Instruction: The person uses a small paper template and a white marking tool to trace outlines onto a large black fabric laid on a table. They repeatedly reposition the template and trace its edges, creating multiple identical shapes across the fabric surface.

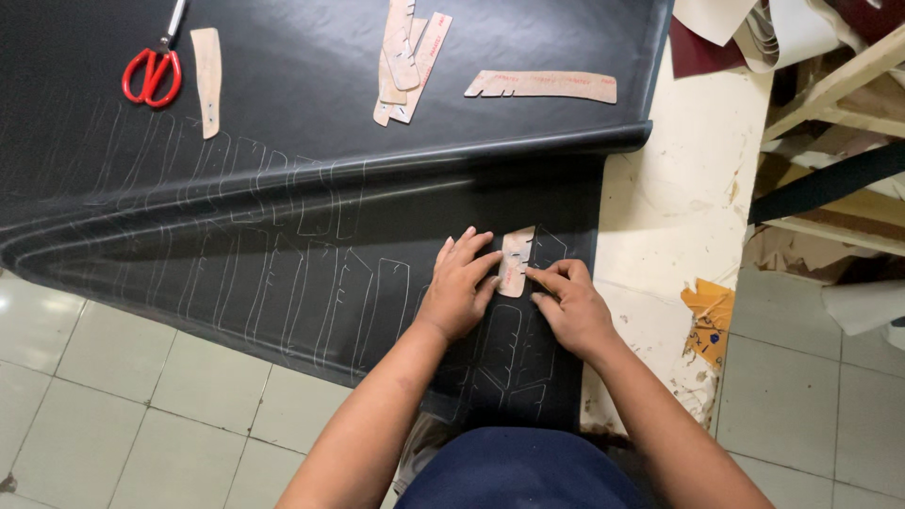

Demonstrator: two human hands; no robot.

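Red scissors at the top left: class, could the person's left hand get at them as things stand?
Probably yes, with a long stretch. The left hand presses a cardboard template, while the red scissors lie uncovered far across the black sheet.

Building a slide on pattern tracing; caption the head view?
Left hand pins a cardboard template on black sheet; right hand traces its edge.

Two bare forearms come up from the bottom edge of the view, and no sleeve covers them as far as the view shows. The left hand (459, 286) and the right hand (568, 306) are also bare: no glove, no ring and no watch or band at the wrists can be seen. The fingernails are short and plain. Between the arms, at the lower edge, there is a rounded piece of dark blue cloth garment (518, 471), smooth and without visible pattern.
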